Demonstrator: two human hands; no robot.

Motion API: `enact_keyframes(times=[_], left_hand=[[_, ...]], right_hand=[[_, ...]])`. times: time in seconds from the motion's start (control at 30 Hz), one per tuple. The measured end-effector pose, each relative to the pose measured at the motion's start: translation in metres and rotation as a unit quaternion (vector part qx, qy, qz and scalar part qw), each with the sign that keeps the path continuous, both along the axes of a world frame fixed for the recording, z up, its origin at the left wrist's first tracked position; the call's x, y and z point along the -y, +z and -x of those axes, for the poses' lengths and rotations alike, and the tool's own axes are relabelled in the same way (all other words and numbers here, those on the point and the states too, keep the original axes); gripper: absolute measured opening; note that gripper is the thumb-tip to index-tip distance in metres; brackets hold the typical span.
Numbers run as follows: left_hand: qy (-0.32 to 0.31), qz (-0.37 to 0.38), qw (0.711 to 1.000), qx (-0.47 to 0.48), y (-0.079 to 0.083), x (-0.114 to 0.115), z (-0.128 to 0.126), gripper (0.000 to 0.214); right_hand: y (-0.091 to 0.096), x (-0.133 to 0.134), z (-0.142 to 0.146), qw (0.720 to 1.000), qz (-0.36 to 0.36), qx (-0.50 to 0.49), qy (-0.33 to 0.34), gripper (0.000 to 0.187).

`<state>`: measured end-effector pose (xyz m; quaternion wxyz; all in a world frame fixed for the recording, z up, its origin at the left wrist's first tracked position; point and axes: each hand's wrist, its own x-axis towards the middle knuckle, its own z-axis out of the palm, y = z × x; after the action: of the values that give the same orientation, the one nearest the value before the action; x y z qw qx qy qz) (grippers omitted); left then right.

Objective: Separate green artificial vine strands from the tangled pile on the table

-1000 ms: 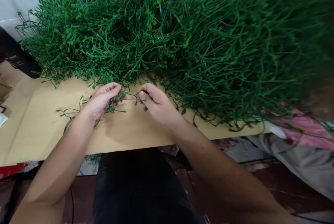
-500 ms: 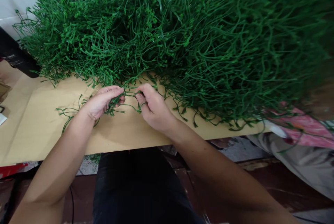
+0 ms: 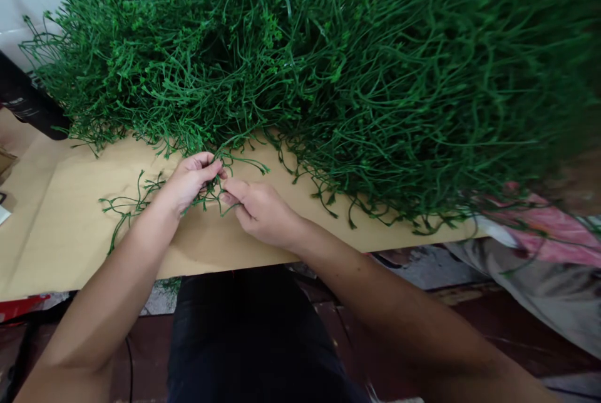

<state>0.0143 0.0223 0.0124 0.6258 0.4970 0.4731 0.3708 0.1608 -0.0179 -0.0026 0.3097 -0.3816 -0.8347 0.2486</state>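
Note:
My left hand (image 3: 190,179) and my right hand (image 3: 256,209) meet over a tan cardboard-covered table (image 3: 61,228). Both pinch the same small green plastic sprig (image 3: 213,193), fingers closed on its thin stems. More of that sprig trails off to the left as loose stems (image 3: 126,206) lying flat on the board. A big heap of green artificial foliage (image 3: 305,71) fills the table right behind my hands, its nearest tips touching my left fingers.
A black object (image 3: 23,109) lies at the far left by the wall. Pink and grey cloth (image 3: 539,234) hangs off the table's right end. My dark-clothed lap (image 3: 248,340) is under the table's front edge. A red item (image 3: 19,306) pokes out bottom left.
My right hand has slid left and slightly towards me, closing the gap to my left hand. The sprig between them has bunched up. My left hand stayed almost where it was.

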Motion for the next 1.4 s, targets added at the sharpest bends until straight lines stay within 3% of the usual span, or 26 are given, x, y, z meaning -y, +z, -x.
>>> enact_keyframes(times=[0.1, 0.17, 0.23, 0.3, 0.37, 0.43, 0.5, 0.6, 0.7, 0.9, 1.2, 1.3, 1.4], left_hand=[[0.001, 0.007, 1.000, -0.013, -0.004, -0.001, -0.003, 0.019], [0.041, 0.002, 0.999, -0.022, -0.005, -0.005, 0.000, 0.022], [0.126, -0.006, 0.992, -0.020, -0.005, -0.010, 0.007, 0.025], [0.186, -0.017, 0.982, 0.003, -0.004, -0.014, 0.015, 0.025], [0.144, -0.022, 0.989, 0.033, -0.002, -0.012, 0.022, 0.023], [0.062, -0.014, 0.997, 0.048, 0.000, -0.007, 0.023, 0.020], [0.004, 0.000, 0.998, 0.055, 0.003, -0.002, 0.020, 0.017], [-0.017, 0.011, 0.998, 0.067, 0.004, 0.001, 0.014, 0.016], [-0.011, 0.007, 0.998, 0.054, 0.003, -0.001, 0.013, 0.016], [-0.039, -0.021, 0.999, 0.026, 0.000, -0.003, 0.013, 0.022], [-0.028, -0.037, 0.999, -0.029, 0.002, -0.002, 0.010, 0.019], [0.000, -0.037, 0.999, -0.018, 0.002, -0.003, 0.013, 0.020], [0.021, -0.028, 0.999, -0.009, 0.001, -0.002, 0.014, 0.022]], right_hand=[[-0.002, 0.002, -0.001, 1.000, 0.000, -0.001, 0.011, 0.009], [0.000, 0.014, 0.005, 0.999, -0.001, -0.001, 0.047, 0.011], [0.005, 0.033, 0.017, 0.986, -0.015, 0.019, 0.165, 0.014], [0.014, 0.051, 0.031, 0.950, -0.028, 0.053, 0.307, 0.013], [0.024, 0.060, 0.040, 0.934, -0.030, 0.079, 0.348, 0.012], [0.031, 0.055, 0.039, 0.964, -0.011, 0.080, 0.254, 0.011], [0.034, 0.041, 0.029, 0.994, 0.009, 0.045, 0.100, 0.011], [0.030, 0.021, 0.007, 0.997, 0.035, -0.023, -0.059, 0.014], [0.019, 0.008, -0.005, 0.987, 0.082, -0.054, -0.124, 0.014], [0.000, -0.014, 0.006, 0.959, 0.143, -0.201, -0.141, 0.010], [0.006, -0.012, 0.005, 0.941, 0.116, -0.289, -0.131, 0.012], [0.014, -0.006, -0.013, 0.949, 0.090, -0.263, -0.151, 0.013], [0.033, -0.008, -0.054, 0.954, 0.077, -0.213, -0.197, 0.010]])
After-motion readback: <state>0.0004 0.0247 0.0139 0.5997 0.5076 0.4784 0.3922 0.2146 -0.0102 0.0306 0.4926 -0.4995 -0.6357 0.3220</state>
